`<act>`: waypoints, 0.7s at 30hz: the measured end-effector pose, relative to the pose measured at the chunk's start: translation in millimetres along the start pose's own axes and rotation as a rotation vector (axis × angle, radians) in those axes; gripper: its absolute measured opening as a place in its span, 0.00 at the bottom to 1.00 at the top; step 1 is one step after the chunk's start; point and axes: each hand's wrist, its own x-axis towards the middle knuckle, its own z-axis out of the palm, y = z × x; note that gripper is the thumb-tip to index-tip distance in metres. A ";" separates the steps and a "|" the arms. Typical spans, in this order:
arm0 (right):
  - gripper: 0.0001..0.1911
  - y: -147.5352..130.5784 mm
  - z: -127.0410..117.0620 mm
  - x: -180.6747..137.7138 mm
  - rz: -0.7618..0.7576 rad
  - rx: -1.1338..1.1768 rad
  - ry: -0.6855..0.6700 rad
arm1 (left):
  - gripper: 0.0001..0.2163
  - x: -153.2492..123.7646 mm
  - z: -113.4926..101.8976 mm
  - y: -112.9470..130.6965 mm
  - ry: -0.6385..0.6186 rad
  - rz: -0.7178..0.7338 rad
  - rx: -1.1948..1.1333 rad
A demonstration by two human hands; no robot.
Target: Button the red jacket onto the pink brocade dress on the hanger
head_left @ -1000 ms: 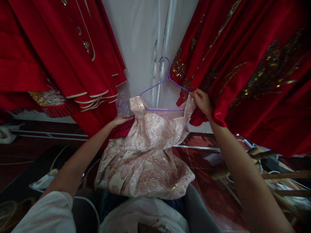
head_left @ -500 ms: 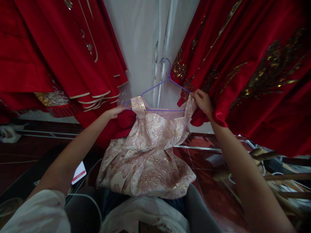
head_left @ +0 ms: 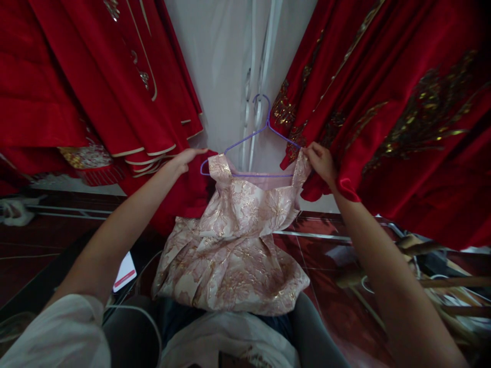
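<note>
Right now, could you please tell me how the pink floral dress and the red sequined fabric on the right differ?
The pink floral dress is pale, while the red sequined fabric is deep red. The dress has a purple hanger in its straps and its skirt bunched; the fabric hangs down in long folds. Both show gold-coloured decoration.

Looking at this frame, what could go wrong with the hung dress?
The left strap sits inward of the exposed end of the purple hanger, so the brocade dress might slide off there. The gold-decorated red garment hangs close beside the right hand, which pinches the other strap; moving it could snag.
</note>
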 end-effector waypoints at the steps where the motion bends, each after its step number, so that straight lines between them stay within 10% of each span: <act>1: 0.16 -1.7 -0.7 -0.9 -0.009 -0.018 0.003 | 0.13 0.6 -0.4 11.7 0.032 0.034 -0.037; 14: 0.17 -70.4 -12.1 -36.1 -0.143 -0.415 0.180 | 0.09 -44.8 50.4 62.6 0.327 0.655 0.149; 21: 0.19 -61.0 -20.9 -34.5 -0.108 -0.357 0.137 | 0.02 -49.4 27.2 85.6 0.249 0.584 0.445</act>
